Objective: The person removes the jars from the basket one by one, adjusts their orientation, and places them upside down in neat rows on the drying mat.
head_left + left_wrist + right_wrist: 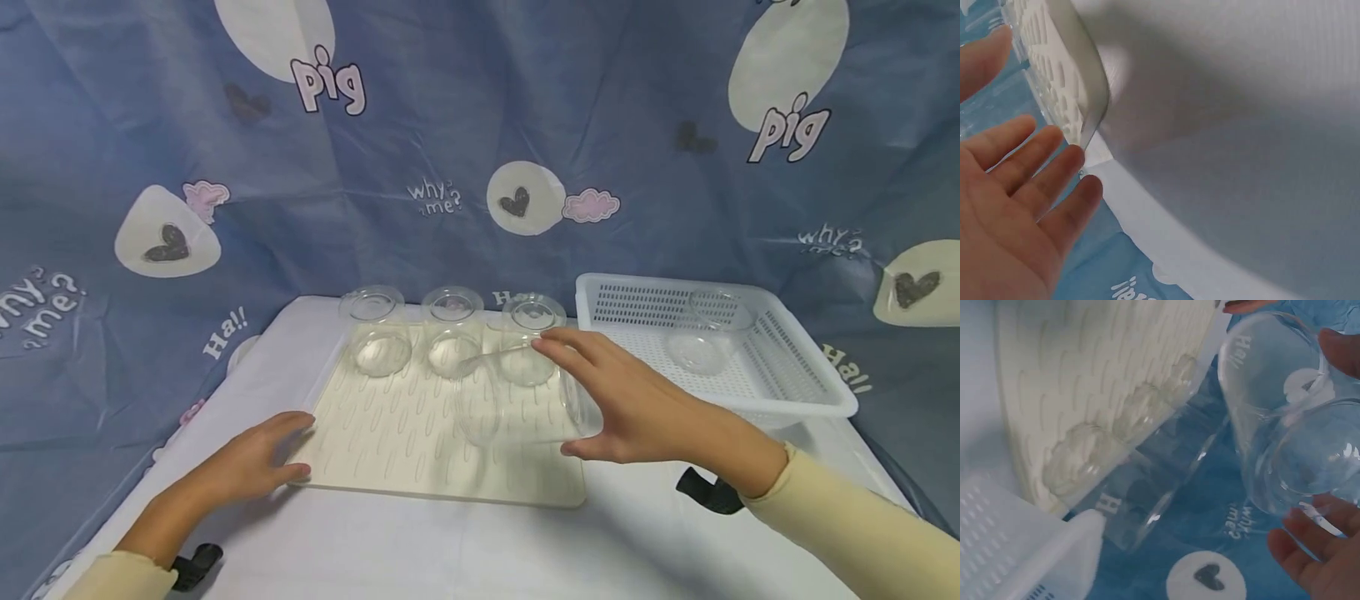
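My right hand (637,400) grips a clear plastic cup (517,404) by one end, thumb and fingers on opposite sides. The cup lies sideways in the air above the cream ridged mat (390,450); in the right wrist view, the same cup (1254,419) is see-through and rounded. At the mat's left front edge is my left hand (251,458), fingers apart and holding nothing. Whether it touches the mat cannot be told. Three more clear cups stand in a row along the mat's back: the left cup (378,333), the middle cup (452,333) and the right cup (534,321).
A white perforated basket (806,375) stands at the back right of the white-covered table (375,542), with one clear cup (705,342) inside. Behind the table hangs a blue printed cloth (420,108). Black straps (708,490) show at both wrists.
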A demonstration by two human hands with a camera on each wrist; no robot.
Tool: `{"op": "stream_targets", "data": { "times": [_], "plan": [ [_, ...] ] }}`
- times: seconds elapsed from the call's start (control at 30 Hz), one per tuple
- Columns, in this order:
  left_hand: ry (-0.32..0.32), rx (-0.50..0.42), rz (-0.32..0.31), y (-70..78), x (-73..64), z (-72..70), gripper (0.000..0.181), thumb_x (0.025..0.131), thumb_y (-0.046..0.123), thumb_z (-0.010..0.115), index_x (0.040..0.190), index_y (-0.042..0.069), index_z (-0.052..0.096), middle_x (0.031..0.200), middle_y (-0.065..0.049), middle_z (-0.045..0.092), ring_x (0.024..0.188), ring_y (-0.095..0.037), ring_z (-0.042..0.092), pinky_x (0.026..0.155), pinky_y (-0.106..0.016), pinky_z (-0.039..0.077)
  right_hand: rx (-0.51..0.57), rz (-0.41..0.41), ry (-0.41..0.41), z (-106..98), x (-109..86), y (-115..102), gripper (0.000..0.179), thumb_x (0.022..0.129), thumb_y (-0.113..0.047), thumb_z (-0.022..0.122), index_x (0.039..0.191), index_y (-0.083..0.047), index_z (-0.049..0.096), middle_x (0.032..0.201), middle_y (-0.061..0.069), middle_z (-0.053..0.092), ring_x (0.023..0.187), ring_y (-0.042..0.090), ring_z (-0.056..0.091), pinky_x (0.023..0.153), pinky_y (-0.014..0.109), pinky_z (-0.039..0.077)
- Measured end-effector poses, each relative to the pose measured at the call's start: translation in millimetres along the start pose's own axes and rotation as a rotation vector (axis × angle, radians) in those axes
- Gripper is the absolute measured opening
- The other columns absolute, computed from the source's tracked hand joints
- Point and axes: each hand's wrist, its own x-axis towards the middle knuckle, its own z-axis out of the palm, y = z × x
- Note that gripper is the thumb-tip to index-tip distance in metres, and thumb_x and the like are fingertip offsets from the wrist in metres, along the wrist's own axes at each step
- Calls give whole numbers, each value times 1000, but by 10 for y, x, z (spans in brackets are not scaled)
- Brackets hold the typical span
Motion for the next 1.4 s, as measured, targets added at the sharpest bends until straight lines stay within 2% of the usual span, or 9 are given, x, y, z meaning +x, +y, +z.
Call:
{"op": "stream_targets", "data": {
  "times": [0.2, 0.33, 0.53, 0.73, 0.9, 1.1, 1.23, 1.4],
  "plan": [
    [-78, 14, 19, -20, -17, 49, 69, 79, 31, 82, 132, -5, 57, 139, -27, 55, 127, -49, 53, 101, -60, 48, -23, 25, -118, -25, 122, -35, 112, 64, -46, 90, 154, -19, 29, 151, 8, 42, 137, 26, 47, 107, 51, 47],
    [-70, 11, 21, -42, -13, 70, 64, 81, 31, 81, 130, -5, 59, 139, -25, 55, 127, -49, 53, 99, -61, 48, -37, 32, -178, -22, 206, -59, 110, 65, -47, 89, 153, -20, 30, 150, 8, 43, 137, 25, 47, 107, 51, 47],
    [-54, 17, 29, -41, 1, 103, 57, 79, 26, 82, 123, -6, 64, 135, -24, 57, 124, -47, 55, 97, -58, 50, -74, -8, -215, 15, 385, -85, 110, 66, -51, 88, 154, -18, 30, 149, 9, 45, 133, 27, 50, 109, 48, 47],
    [-65, 23, 42, -19, 37, 122, 56, 80, 24, 82, 124, -5, 64, 135, -25, 56, 124, -49, 54, 98, -60, 49, -96, -28, -309, 71, 594, -119, 110, 70, -51, 85, 156, -16, 25, 152, 10, 42, 136, 28, 48, 109, 49, 47],
    [-82, 32, 32, -3, 46, 117, 54, 80, 21, 81, 124, -4, 64, 135, -26, 55, 124, -50, 53, 97, -60, 49, -116, -51, -357, 155, 812, -157, 105, 73, -47, 83, 156, -20, 25, 153, 10, 40, 135, 28, 47, 112, 49, 44],
    [-85, -5, 19, 9, 58, 115, 54, 81, 19, 80, 125, -7, 62, 136, -28, 53, 126, -51, 51, 99, -61, 48, -157, -114, -396, 230, 1055, -162, 99, 75, -44, 80, 157, -25, 28, 150, 10, 42, 134, 30, 46, 111, 49, 43],
    [-90, -15, -15, 11, 41, 115, 56, 81, 19, 81, 126, -6, 61, 139, -28, 52, 128, -52, 49, 100, -62, 47, -113, -109, -380, 290, 1209, -165, 99, 75, -46, 79, 156, -20, 29, 149, 8, 44, 133, 27, 46, 110, 46, 45],
    [-65, -1, -3, 6, 24, 132, 54, 78, 18, 82, 123, -5, 64, 138, -29, 55, 125, -52, 52, 100, -62, 47, -11, -34, -397, 381, 1382, -210, 97, 76, -43, 79, 156, -18, 28, 151, 8, 42, 138, 30, 43, 113, 48, 42]
  ]
}}
